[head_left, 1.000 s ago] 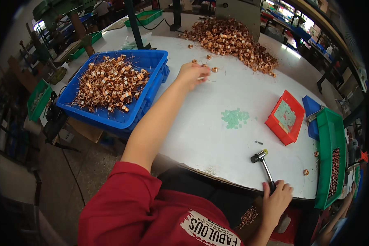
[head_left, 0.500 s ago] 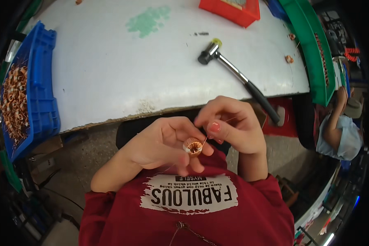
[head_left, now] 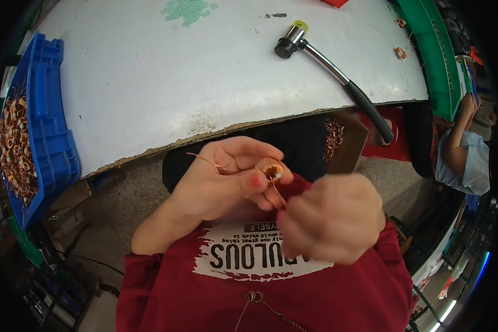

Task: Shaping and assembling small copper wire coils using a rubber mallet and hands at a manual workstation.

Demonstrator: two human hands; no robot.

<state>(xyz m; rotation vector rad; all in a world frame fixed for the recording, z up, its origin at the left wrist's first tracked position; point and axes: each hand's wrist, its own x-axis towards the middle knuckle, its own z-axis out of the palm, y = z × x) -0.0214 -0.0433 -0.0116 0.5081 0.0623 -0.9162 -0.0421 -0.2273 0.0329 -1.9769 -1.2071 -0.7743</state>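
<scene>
My left hand point(head_left: 221, 174) pinches a small ring-shaped coil point(head_left: 270, 167) wound with copper wire, the white inside of the ring partly showing. A loose wire end point(head_left: 205, 159) sticks out to the left across the back of that hand. From the ring's opening a copper wire point(head_left: 276, 191) runs down and right to my right hand point(head_left: 332, 218). Motion blurs my right hand, but it looks closed like a fist around the wire, low in front of the red shirt. Both hands are held off the near table edge, above my lap.
On the white table point(head_left: 149, 83) lies a hammer point(head_left: 332, 69), its handle overhanging the near edge. A blue crate point(head_left: 44, 122) full of coils stands left; a green bin point(head_left: 431, 55) stands right, beside loose coils point(head_left: 400, 53). Green paper pieces point(head_left: 188, 10) lie far. Another person point(head_left: 462, 155) sits right.
My right hand has moved down and right, away from the coil, with the wire stretched between. The coil has turned in my left hand and moved slightly up. The view has shifted.
</scene>
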